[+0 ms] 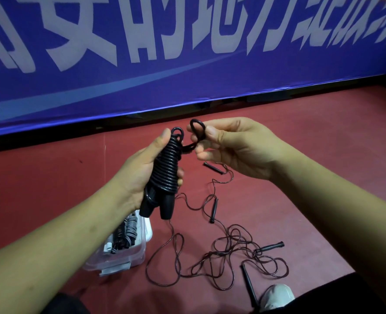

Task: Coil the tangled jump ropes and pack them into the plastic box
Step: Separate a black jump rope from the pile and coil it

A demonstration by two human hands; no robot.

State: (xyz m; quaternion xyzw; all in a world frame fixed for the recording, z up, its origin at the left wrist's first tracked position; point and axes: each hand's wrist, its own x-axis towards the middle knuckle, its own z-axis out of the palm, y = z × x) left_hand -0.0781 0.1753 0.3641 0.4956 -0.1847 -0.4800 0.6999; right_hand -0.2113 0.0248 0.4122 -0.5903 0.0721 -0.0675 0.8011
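A slip is being risked at the end loop (197, 130) of the black rope. Should it be released before being tucked under a winding, the tight coil (167, 168) could, it is being judged, be sprung loose and the wrapping undone. A second hazard is being posed by the thin ropes (232, 252) lying tangled on the floor (51, 189) at five o'clock of the coil, where a dangling end could be snagged. The coil is being gripped by the left hand (140, 171), fingers curled round the windings, with the two handles (158, 207) poking out at six o'clock. The loop is being pinched between thumb and forefinger of the right hand (237, 146), at two o'clock of the coil, the other fingers being held loosely curled. The plastic box (119, 261), with coiled ropes inside, is sitting on the floor at seven o'clock.
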